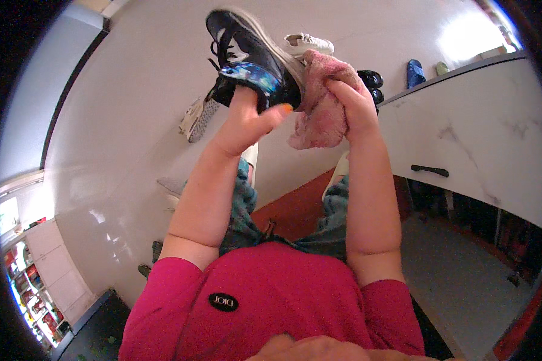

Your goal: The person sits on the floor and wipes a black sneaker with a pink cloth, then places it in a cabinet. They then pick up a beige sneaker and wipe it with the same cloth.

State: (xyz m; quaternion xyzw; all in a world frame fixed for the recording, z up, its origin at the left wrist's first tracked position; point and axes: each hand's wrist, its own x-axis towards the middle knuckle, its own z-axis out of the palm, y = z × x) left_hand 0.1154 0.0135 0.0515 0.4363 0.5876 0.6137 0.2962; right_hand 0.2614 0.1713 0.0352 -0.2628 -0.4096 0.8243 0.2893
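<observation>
A black lace-up shoe (253, 58) with a white sole and a blue patterned collar is held up in front of me, toe pointing up and left. My left hand (248, 119) is pushed into its opening; the fingers are hidden inside, and the thumb lies outside near the heel. In my right hand (352, 101) is a pink fluffy cloth (323, 126), bunched up and touching the side of the sole near the heel. Part of the cloth hangs down below the shoe.
On the floor lie a white lace-up shoe (314, 43), a pale shoe on its side (196, 119), black footwear (371, 80) and a blue slide sandal (415, 73). A white marbled cabinet (469, 131) with a black handle stands at right. A dark-edged panel runs along the left.
</observation>
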